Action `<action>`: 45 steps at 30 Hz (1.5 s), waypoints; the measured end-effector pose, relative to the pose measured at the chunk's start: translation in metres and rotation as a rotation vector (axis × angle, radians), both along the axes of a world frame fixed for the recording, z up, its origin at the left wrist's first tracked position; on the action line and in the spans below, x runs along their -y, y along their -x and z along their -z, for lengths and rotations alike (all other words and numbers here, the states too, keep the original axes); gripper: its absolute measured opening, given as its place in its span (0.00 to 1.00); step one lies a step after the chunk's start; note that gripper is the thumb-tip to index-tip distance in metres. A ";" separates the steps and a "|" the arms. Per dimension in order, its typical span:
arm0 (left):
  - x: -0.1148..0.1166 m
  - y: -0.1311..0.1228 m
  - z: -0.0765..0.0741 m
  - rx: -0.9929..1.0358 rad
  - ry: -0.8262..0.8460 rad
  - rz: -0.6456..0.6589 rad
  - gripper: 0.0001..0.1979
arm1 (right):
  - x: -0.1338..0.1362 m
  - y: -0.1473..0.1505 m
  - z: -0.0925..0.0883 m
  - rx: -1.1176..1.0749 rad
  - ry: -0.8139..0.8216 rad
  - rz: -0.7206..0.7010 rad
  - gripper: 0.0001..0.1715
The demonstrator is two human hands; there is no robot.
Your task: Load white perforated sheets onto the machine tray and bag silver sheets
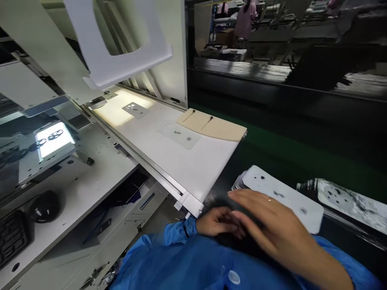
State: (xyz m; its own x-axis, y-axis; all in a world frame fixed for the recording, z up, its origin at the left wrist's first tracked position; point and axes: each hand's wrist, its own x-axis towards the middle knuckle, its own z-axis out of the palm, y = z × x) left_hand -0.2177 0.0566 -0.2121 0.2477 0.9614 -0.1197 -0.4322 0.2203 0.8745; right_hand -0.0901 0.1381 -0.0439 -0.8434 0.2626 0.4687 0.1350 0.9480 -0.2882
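Note:
My right hand [272, 221] is stretched out with fingers straight and together, the thumb apart, and nothing shows in it. It hovers over the near edge of a stack of white phone back panels [284, 197], hiding part of it; contact cannot be made out. Just left of it, my left hand [219, 221] is loosely curled near the end of the white conveyor belt [187, 165], its fingertips partly behind the right thumb. No object is visible in it. On the belt lie a pale phone back panel [180, 135] and, farther along, a greyer panel [135, 110] near the lit patch.
A tan guide plate [213, 124] with two screws lines the belt's right side. The white machine housing [121, 66] overhangs the far end. More panels [353, 201] lie at right on the dark bench. A mouse [45, 206] and keyboard [13, 235] sit at left.

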 end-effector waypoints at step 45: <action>-0.014 -0.076 -0.060 -0.650 -0.608 0.334 0.10 | -0.192 -0.252 0.019 0.438 0.690 0.711 0.44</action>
State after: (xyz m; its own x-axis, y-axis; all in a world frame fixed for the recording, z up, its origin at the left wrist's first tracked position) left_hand -0.1418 0.0702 -0.1525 0.5816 0.7963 0.1663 0.1829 -0.3272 0.9271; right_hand 0.1620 0.3296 -0.0634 -0.4524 0.8493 -0.2723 0.8107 0.2643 -0.5224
